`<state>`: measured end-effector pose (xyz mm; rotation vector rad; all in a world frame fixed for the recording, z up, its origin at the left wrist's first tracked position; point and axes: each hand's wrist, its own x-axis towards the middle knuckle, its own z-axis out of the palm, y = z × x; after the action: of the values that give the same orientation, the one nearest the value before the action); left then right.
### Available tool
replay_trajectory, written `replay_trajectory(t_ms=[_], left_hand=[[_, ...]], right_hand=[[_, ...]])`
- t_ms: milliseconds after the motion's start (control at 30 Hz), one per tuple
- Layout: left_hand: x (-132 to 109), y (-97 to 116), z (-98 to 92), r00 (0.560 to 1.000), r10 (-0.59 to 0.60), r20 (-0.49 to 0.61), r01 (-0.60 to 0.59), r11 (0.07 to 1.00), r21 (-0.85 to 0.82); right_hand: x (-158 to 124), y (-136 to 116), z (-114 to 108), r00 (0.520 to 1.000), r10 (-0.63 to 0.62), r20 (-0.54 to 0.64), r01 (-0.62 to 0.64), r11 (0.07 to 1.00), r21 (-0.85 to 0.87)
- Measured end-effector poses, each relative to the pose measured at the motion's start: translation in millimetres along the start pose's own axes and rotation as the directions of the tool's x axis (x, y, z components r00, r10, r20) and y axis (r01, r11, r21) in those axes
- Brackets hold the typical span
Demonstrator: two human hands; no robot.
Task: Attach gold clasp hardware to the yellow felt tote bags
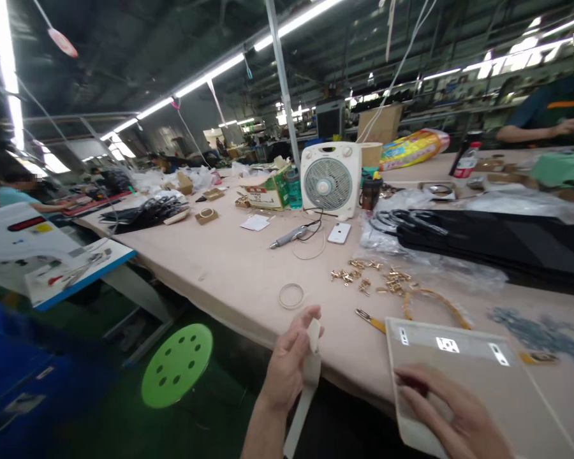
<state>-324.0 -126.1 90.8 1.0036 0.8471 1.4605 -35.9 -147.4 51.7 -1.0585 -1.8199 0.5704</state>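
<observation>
Left hand [287, 366] sits low at the near edge of the table [239, 268], fingers curled shut around a pale strap [310, 376]. The thumb presses on the strap's top end, and the rest of it hangs straight down past the wrist, below the table edge. Over to the right hand [452, 414]: it lies flat, fingers spread, on the near left corner of a beige panel [497, 376] that juts out over the table edge. I cannot tell whether the thumb clamps underneath. The 2 hands are apart, strap on the left, panel on the right, not touching. Just beyond the left hand lies 1 thin ring [291, 296]; between the hands, a yellow-handled tool [369, 320], with a scatter of gold fittings [373, 277] behind it. Further back stand a white fan [328, 180] and a phone [339, 233]. A green stool [176, 364] sits on the floor at left.
</observation>
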Motion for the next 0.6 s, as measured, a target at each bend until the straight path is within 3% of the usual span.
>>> replay_trajectory(t_ms=[100, 233, 333, 500, 600], left_hand=[[-7, -13, 29.4, 0.990, -0.049, 0.132, 0.073, 0.980, -0.186], [-9, -16, 45.9, 0.974, -0.059, 0.218, 0.112, 0.964, -0.239], [-8, -10, 51.8, 0.977, -0.045, 0.208, 0.098, 0.962, -0.255], [-5, -5, 66.5, 0.989, -0.100, 0.110, 0.131, 0.934, -0.332], [-4, -8, 73.5, 0.984, -0.149, 0.099, 0.169, 0.957, -0.234]], right_hand=[[18, -28, 28, 0.989, -0.034, 0.146, 0.027, 0.998, 0.052], [24, -47, 61, 0.987, -0.123, 0.107, 0.100, 0.974, 0.202], [11, -44, 67, 0.986, -0.162, 0.050, 0.147, 0.963, 0.225], [-28, -22, 73, 0.983, -0.178, 0.053, 0.164, 0.964, 0.209], [-58, -5, 83, 0.985, -0.167, 0.044, 0.160, 0.978, 0.133]])
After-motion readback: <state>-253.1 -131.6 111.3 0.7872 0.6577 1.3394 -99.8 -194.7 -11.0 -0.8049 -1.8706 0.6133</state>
